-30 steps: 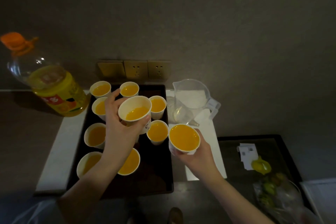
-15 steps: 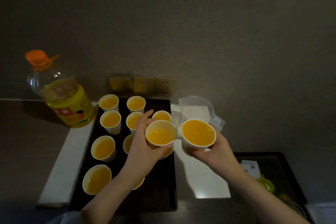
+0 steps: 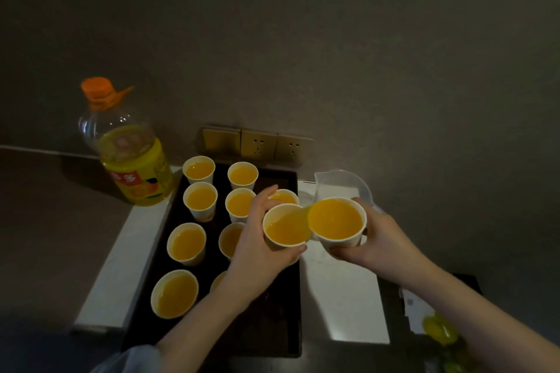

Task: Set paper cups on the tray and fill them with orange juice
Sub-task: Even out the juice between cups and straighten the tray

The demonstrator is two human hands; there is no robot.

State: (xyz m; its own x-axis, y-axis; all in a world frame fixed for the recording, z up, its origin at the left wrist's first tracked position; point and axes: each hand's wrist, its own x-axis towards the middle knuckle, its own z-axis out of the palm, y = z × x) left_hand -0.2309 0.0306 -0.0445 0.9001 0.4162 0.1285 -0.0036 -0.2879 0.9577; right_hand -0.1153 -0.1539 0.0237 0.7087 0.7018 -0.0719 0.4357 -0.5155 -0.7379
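Observation:
A black tray (image 3: 285, 327) holds several white paper cups of orange juice, such as one (image 3: 200, 172) at the back and one (image 3: 175, 294) at the front left. Over the tray's right edge, my left hand (image 3: 260, 248) grips a part-filled cup (image 3: 286, 228). My right hand (image 3: 375, 239) grips a fuller cup (image 3: 336, 222), tilted left with its rim over the left cup. Juice runs from it into the left cup.
A large juice bottle (image 3: 133, 154) with an orange cap stands left of the tray. A clear plastic jug (image 3: 342, 185) sits behind the right cup on the white counter (image 3: 342, 297). Wall sockets (image 3: 257, 142) are behind the tray. A dark tray with papers (image 3: 415, 309) lies at right.
Both held cups came together over the tray's right edge. The right cup now tilts left and pours juice into the left cup, whose level has risen.

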